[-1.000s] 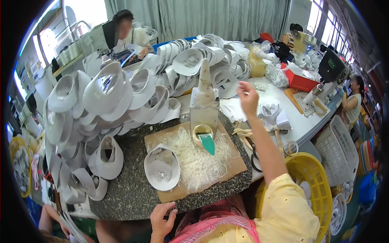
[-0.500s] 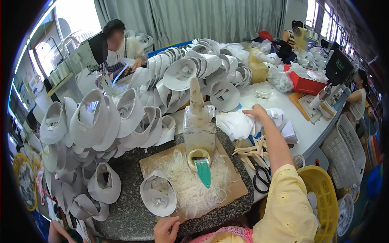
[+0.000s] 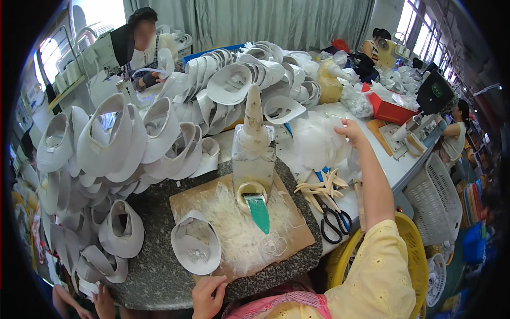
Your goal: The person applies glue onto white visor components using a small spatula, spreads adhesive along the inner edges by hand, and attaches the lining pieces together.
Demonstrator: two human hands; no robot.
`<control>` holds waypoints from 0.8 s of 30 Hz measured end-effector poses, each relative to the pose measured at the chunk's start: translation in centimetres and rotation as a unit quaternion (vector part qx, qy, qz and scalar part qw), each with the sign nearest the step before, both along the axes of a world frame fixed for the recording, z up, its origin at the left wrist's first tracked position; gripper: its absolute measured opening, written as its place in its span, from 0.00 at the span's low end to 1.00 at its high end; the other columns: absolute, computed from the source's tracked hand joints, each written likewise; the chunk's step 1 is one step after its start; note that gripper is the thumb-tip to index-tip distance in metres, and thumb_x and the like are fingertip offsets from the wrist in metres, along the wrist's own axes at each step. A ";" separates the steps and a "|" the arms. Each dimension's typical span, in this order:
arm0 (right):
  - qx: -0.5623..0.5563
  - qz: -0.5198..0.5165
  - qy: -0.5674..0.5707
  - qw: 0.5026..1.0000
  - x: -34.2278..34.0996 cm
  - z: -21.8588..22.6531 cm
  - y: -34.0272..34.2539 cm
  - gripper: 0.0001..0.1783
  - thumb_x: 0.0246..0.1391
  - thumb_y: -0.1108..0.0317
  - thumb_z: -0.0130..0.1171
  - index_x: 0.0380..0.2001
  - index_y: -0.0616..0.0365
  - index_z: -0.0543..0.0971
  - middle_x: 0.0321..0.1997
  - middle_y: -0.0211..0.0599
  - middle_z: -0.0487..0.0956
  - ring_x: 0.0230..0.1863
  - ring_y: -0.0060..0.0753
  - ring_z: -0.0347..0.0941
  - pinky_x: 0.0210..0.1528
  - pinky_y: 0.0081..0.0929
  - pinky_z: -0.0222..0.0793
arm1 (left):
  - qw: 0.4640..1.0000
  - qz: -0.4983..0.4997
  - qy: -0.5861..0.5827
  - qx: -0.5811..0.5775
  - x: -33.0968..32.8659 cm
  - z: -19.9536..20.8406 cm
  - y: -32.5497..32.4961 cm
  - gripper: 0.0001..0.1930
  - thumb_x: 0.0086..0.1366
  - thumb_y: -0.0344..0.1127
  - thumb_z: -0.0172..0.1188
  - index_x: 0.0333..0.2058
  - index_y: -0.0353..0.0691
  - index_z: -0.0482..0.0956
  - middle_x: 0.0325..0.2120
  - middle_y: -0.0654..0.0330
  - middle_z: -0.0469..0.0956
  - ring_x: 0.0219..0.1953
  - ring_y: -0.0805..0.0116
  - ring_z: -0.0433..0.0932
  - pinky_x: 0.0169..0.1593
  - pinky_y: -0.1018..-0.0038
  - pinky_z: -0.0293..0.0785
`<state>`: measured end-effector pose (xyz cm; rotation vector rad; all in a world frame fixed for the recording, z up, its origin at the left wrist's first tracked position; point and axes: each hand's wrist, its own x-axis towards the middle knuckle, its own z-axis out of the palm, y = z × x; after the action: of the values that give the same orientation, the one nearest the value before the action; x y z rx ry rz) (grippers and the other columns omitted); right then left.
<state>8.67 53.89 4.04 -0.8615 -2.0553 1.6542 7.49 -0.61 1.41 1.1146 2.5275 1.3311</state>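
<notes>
My right hand [image 3: 348, 132] reaches over the table at the right edge of a pile of thin white pieces [image 3: 313, 146]. Its fingers are closed at the pile's edge, apparently pinching a white piece; the pile is smeared by motion. At the near table edge, my left hand [image 3: 209, 295] rests with bent fingers and the thumb apart, holding nothing. Just beyond it lies a white sun visor [image 3: 196, 243], partly on a brown board [image 3: 297, 234] covered in dried whitish residue. A stained pale container [image 3: 255, 154] stands on the board, a green tongue-shaped piece [image 3: 258, 215] sticking out of its near opening.
Many white visors [image 3: 101, 143] are heaped at left and behind the container. Pale strips [image 3: 324, 189] and black-handled scissors [image 3: 334, 226] lie right of the board. A yellow basket [image 3: 414, 255] stands by my right arm. Another person [image 3: 146, 48] works at far left; others are nearby.
The view has shifted, so the table's things appear further left. My right hand remains at the white pile, whose pieces have spread and blurred. My left hand still rests at the near edge.
</notes>
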 end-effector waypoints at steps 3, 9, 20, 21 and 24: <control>0.024 -0.041 0.144 0.988 1.3 -0.3 0.1 0.17 0.36 0.72 0.57 0.34 0.59 0.69 0.30 0.31 0.73 0.30 0.23 0.68 0.34 0.20 0.62 | 1.000 -0.007 -0.014 0.020 0.3 0.1 -0.3 0.05 0.43 0.24 0.55 0.24 0.35 0.74 0.21 0.56 0.74 0.26 0.63 0.73 0.31 0.74 0.67; 0.013 -0.025 0.438 0.898 2.8 3.3 -4.0 0.16 0.39 0.72 0.55 0.36 0.60 0.69 0.33 0.32 0.73 0.29 0.20 0.69 0.30 0.16 0.64 | 0.987 -0.156 -0.001 0.046 -0.7 3.4 2.6 0.15 0.42 0.30 0.59 0.33 0.37 0.72 0.29 0.54 0.72 0.31 0.59 0.70 0.34 0.72 0.66; 0.006 0.043 0.450 0.892 5.4 6.4 -9.9 0.18 0.40 0.75 0.52 0.39 0.61 0.66 0.33 0.33 0.72 0.32 0.20 0.68 0.36 0.17 0.64 | 0.904 -0.238 -0.231 0.269 -4.1 8.7 27.0 0.48 0.38 0.35 0.65 0.53 0.36 0.39 0.46 0.48 0.60 0.47 0.60 0.62 0.47 0.71 0.61; 0.019 0.043 0.449 0.892 6.3 6.6 -9.7 0.22 0.39 0.77 0.51 0.43 0.60 0.64 0.35 0.33 0.71 0.33 0.18 0.67 0.38 0.17 0.62 | 0.902 -0.255 -0.233 0.260 -3.8 9.1 27.5 0.48 0.38 0.35 0.65 0.53 0.36 0.39 0.46 0.48 0.60 0.47 0.60 0.62 0.47 0.71 0.61; 0.070 0.046 0.424 0.902 8.3 7.3 -9.9 0.27 0.39 0.77 0.51 0.47 0.59 0.60 0.39 0.34 0.68 0.35 0.18 0.66 0.38 0.16 0.61 | 0.889 -0.208 -0.326 0.245 -3.3 10.0 27.5 0.39 0.41 0.31 0.63 0.51 0.36 0.50 0.39 0.54 0.68 0.40 0.67 0.69 0.43 0.74 0.65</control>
<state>17.01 44.01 11.37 0.0463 -1.5573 1.5089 4.23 26.94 11.42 0.9592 1.4264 1.8504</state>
